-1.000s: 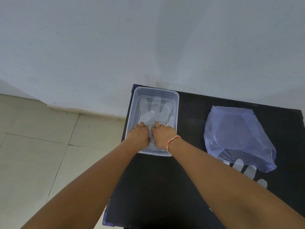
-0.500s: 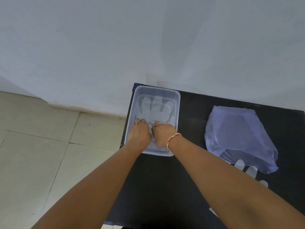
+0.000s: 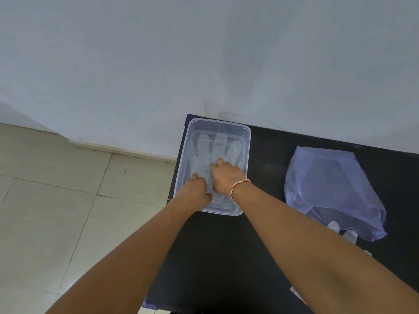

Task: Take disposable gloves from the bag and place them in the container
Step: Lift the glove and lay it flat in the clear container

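A clear plastic container [image 3: 248, 141] stands at the far left corner of the black table [image 3: 226, 257]. A transparent disposable glove [image 3: 208, 150] lies flat inside it, fingers pointing toward the wall. My left hand [image 3: 196, 189] rests on the glove's cuff end by the container's near left wall. My right hand [image 3: 226, 177] presses on the glove's palm, fingers curled down; a red and white thread circles its wrist. A bluish translucent bag [image 3: 328, 189] lies to the right, with glove fingertips [image 3: 340, 230] poking out of its near edge.
A white wall [image 3: 204, 53] rises directly behind the table. Pale floor tiles [image 3: 56, 211] lie to the left, below the table's left edge. Something clear and flat [image 3: 297, 293] shows at the table's near edge beside my right forearm.
Both hands have slid farther into the container along the glove, toward the wall. The right hand has gone ahead of the left. The bag has not moved.
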